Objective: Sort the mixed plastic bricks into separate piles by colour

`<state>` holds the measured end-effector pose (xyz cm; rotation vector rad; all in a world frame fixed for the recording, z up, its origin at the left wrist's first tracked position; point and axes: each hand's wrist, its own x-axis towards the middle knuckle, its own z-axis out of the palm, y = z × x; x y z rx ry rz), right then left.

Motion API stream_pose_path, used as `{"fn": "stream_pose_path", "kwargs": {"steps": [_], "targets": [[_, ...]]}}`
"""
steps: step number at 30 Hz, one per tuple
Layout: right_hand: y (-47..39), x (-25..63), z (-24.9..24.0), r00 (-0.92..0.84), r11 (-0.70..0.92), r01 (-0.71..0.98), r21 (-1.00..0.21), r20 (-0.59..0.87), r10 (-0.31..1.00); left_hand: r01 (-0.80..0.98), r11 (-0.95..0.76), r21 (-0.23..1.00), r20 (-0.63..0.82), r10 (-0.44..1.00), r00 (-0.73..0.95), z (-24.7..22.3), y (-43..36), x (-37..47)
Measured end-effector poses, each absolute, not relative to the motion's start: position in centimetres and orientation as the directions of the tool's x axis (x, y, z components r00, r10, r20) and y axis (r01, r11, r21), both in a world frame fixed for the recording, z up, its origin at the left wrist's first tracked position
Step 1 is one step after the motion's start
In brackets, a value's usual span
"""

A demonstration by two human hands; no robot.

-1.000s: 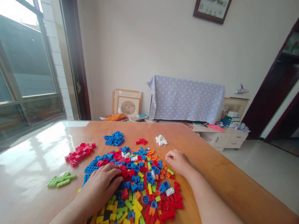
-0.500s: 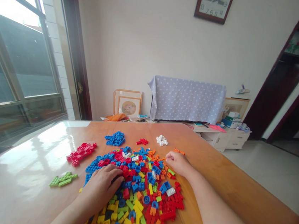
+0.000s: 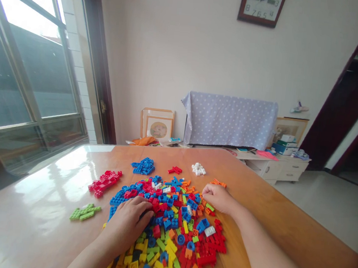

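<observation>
"Looking at the lower centre, where is our left hand (image 3: 129,220)?"
"Over the left side of the mixed brick pile (image 3: 174,225), fingers loosely bent; we cannot tell whether it has hold of anything."
"And our right hand (image 3: 218,198)?"
"Right of centre, beside the pile's upper right edge, fingers curled in; we cannot see what, if anything, they pinch. Orange bricks (image 3: 219,183) lie just above it in the frame."
</observation>
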<state>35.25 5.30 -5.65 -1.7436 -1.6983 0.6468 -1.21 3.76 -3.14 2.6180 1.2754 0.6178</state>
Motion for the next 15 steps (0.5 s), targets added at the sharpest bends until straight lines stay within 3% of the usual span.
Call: {"fn": "stream_pose_path", "kwargs": {"steps": [10,15], "targets": [[3.3,32.9,-3.3,-0.149,0.099,0.669,-0.737,-0.003,0.989,0.71,-0.623,0.329,0.298,0.782,0.548,-2.6,3.5,-1.1],[3.3,32.0,-3.8,-0.17,0.099,0.679,-0.728,-0.024,0.985,0.686,-0.641,0.343,0.324,0.767,0.554,-2.6,3.4,-1.1]]}}
